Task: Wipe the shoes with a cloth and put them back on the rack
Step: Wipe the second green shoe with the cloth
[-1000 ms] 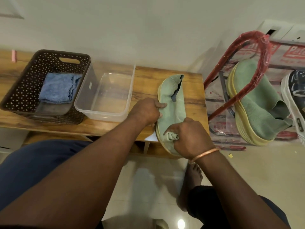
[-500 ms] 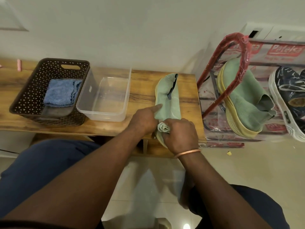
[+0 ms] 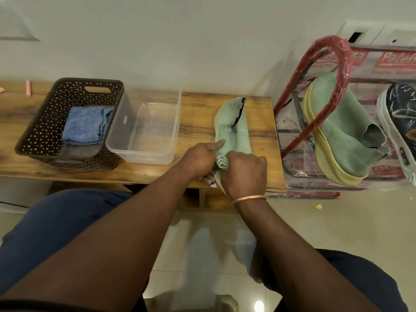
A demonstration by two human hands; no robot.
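Observation:
A pale green knit shoe (image 3: 234, 129) with a yellow sole lies on the wooden bench (image 3: 198, 122), toe end toward me. My left hand (image 3: 199, 159) grips the shoe's left side, thumb on its upper. My right hand (image 3: 244, 174) is closed on a small bunched pale cloth (image 3: 221, 162) pressed against the shoe's near end. The matching green shoe (image 3: 337, 134) rests tilted on the red rack (image 3: 326, 64) at the right, next to a dark patterned shoe (image 3: 400, 113).
A brown perforated basket (image 3: 45, 122) holding a folded blue cloth (image 3: 86, 124) stands at the bench's left. A clear plastic tub (image 3: 144, 131) sits beside it. The tiled floor (image 3: 337, 226) lies below, with my knees at both sides.
My right hand with the cloth has slid from the shoe's right side toward its near left end, close to my left hand. The view has shifted slightly to the right.

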